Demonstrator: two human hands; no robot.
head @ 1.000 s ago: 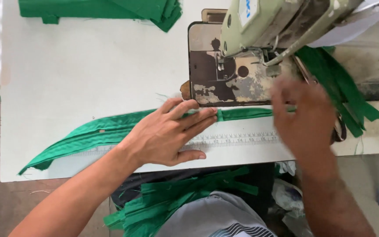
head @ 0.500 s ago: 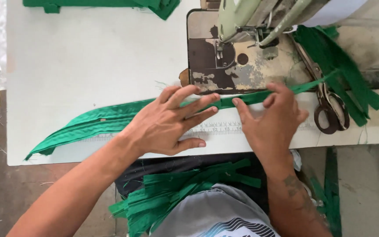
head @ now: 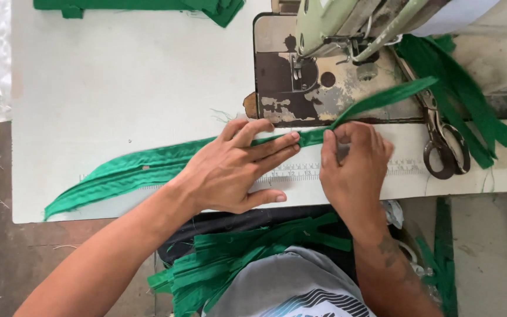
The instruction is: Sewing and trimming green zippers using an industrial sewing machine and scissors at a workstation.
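Observation:
A long green fabric strip lies across the white sewing table, running from the lower left up toward the sewing machine. My left hand lies flat on the strip, fingers spread and pointing right. My right hand pinches the strip just to the right of it, near the worn metal machine bed. Beyond my right hand the strip's far end lifts up over the bed.
Scissors lie on the table to the right, beside a heap of green strips. Folded green cloth sits at the far edge. More green strips rest on my lap. A ruler scale runs along the table's front.
My right hand has slid left along the strip toward my left hand and now pinches it. The strip's right end has lifted off the table over the machine bed.

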